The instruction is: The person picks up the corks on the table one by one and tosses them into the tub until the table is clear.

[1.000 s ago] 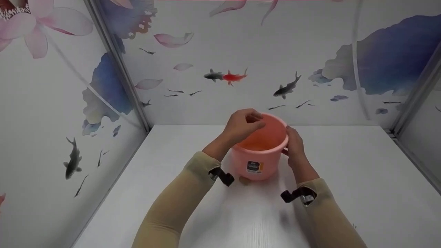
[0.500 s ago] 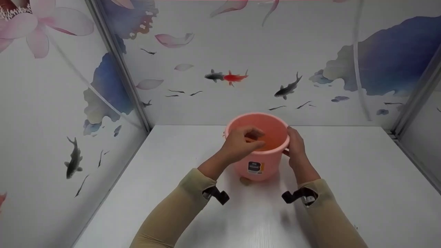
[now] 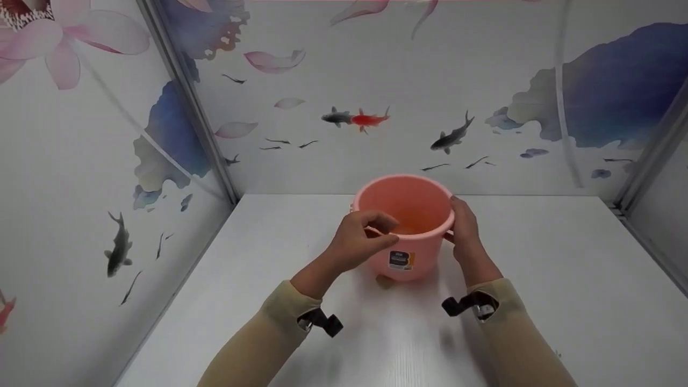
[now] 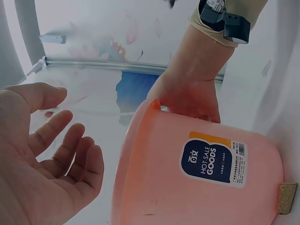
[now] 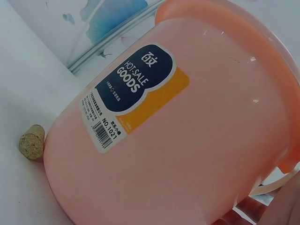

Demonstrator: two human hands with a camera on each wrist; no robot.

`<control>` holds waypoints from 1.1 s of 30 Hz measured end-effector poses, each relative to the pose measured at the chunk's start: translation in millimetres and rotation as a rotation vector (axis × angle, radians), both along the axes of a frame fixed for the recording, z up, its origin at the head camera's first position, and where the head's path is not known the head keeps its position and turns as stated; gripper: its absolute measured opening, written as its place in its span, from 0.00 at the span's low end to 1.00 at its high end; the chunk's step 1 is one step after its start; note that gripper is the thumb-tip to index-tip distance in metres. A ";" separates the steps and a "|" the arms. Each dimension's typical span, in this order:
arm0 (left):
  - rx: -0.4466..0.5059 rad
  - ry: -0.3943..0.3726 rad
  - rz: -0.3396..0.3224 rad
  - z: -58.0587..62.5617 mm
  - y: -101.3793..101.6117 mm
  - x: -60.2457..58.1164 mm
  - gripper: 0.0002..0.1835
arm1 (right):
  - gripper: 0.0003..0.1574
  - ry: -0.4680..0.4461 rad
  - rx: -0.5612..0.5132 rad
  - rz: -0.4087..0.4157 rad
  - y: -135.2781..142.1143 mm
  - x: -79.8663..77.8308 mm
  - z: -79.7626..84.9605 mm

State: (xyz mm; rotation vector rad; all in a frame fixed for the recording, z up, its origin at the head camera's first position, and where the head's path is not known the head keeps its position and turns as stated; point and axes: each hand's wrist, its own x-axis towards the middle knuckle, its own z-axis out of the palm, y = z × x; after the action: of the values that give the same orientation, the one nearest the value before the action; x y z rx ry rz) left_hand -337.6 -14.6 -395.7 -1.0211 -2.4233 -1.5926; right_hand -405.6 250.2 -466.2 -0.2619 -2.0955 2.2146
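A pink plastic bucket (image 3: 411, 252) stands upright on the white table, its dark blue label (image 4: 213, 159) facing the person. My right hand (image 3: 466, 228) holds the bucket at its right side by the rim; in the right wrist view, its fingers (image 5: 251, 208) show beside the pale handle (image 5: 274, 185). My left hand (image 3: 361, 239) hovers at the near left rim, fingers loosely bent and holding nothing, as the left wrist view confirms. A small brown cork (image 5: 32, 142) touches or nearly touches the bucket's base at the front. Most of the bucket's bottom inside is hidden.
The white table (image 3: 553, 258) meets a back panel (image 3: 376, 70) printed with fish and petals, just behind the bucket. Another printed panel (image 3: 59, 161) rises along the left edge, and a third stands at the right. Black wrist cameras sit on both sleeves.
My left hand has drawn back from over the bucket's opening, down and left toward the near rim. The right hand and the bucket have stayed in nearly the same place.
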 end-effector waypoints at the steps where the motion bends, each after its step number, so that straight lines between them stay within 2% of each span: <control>1: 0.009 0.007 -0.005 0.0 -1.9 2.3 0.13 | 0.37 0.001 0.003 0.000 0.1 0.1 0.2; 7: 0.014 0.039 -0.008 -5.3 -14.7 13.0 0.12 | 0.35 0.005 0.003 -0.012 0.3 -0.3 0.2; 13: -0.035 0.039 0.013 -27.7 -27.2 17.0 0.17 | 0.34 0.010 0.000 -0.026 0.0 0.0 -0.9; 18: -0.081 0.035 0.038 -55.2 -33.2 14.9 0.17 | 0.34 0.018 0.006 -0.023 -0.3 -0.3 -1.7; 23: -0.156 -0.006 0.057 -77.3 -34.1 11.1 0.16 | 0.35 0.033 0.007 -0.018 0.5 -0.4 -3.2; 28: -0.283 -0.076 0.086 -93.7 -33.8 6.0 0.15 | 0.35 0.019 0.008 -0.025 0.7 -0.4 -3.5; 33: -0.345 -0.129 0.089 -103.9 -31.8 -2.7 0.15 | 0.35 0.018 0.004 -0.013 1.2 -0.5 -1.9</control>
State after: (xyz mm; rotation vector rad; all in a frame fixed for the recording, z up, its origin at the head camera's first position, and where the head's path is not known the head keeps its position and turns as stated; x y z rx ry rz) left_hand -340.3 -46.3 -499.6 -0.8568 -2.8566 -1.2768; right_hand -406.1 251.4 -468.1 -0.2538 -2.0828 2.1976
